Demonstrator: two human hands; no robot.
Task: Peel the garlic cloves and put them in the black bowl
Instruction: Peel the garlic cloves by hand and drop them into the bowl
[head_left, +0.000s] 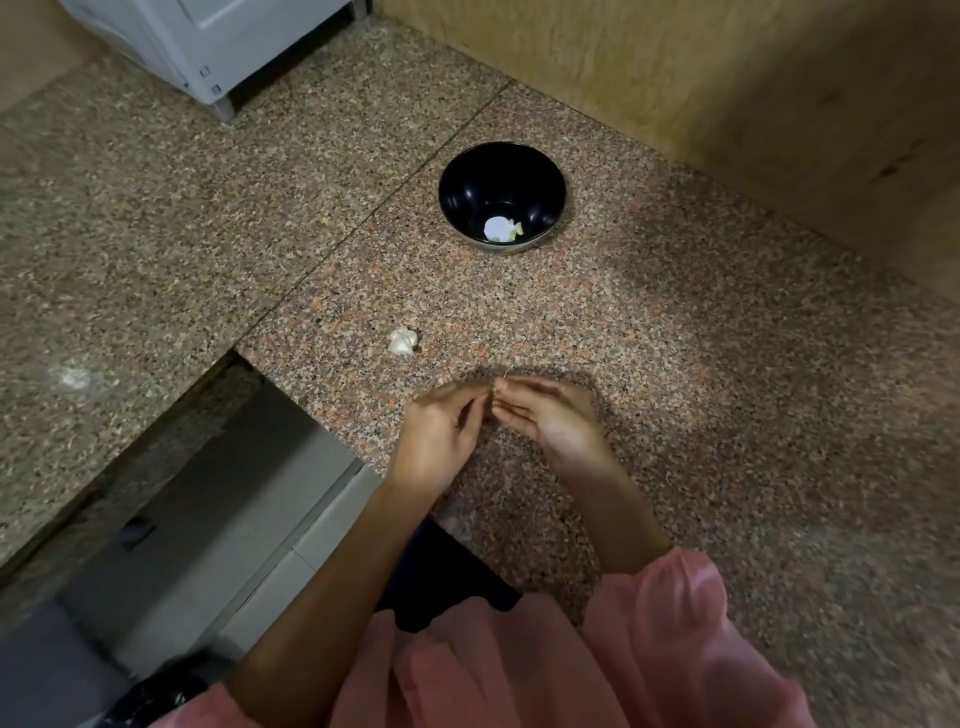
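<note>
A black bowl (502, 196) stands on the speckled granite counter (675, 364), with pale peeled garlic pieces (511, 229) at its bottom. A white unpeeled piece of garlic (402, 342) lies on the counter to the left of the hands. My left hand (441, 436) and my right hand (550, 421) meet fingertip to fingertip low over the counter, pinching something small between them; the fingers hide most of it, and only a thin wisp of skin shows at the top.
The counter's front edge runs diagonally at the lower left, with a drop to a grey tiled floor (218, 519). A white appliance (218, 41) stands at the back left. A tan wall (727, 78) borders the counter at the back right.
</note>
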